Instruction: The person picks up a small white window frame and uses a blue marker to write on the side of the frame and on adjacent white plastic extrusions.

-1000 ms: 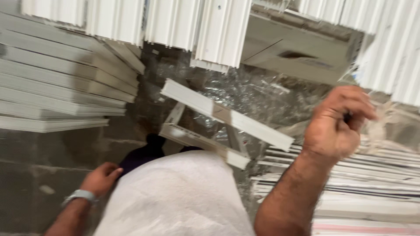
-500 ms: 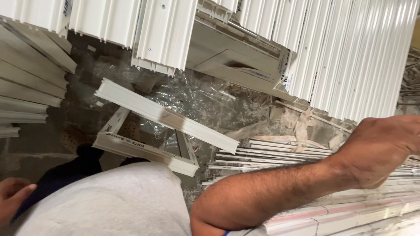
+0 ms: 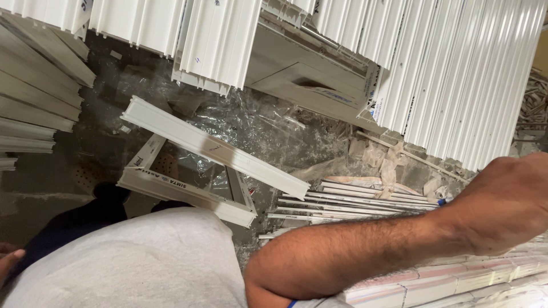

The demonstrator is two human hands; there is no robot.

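Observation:
My right hand [image 3: 505,202] reaches far to the right, above a stack of white and pinkish profiles [image 3: 434,282]. Only its back and wrist show; the fingers run off the frame's edge. My forearm crosses the lower middle of the view. Of my left hand [image 3: 8,261] only a few fingertips show at the bottom left edge, beside my grey shirt [image 3: 142,262], touching nothing that I can see. A small white plastic frame [image 3: 211,149] lies on the floor ahead of me, apart from both hands.
Long white ribbed profiles [image 3: 456,85] lean across the top and right. More white lengths [image 3: 34,108] are stacked at the left. A bundle of thin white strips [image 3: 354,201] lies beside the frame. Crumpled clear plastic wrap [image 3: 257,122] and scraps litter the grey floor.
My right arm has stretched farther right and lower, so its fingers leave the view. My left hand has slid to the bottom left corner. The view has shifted right.

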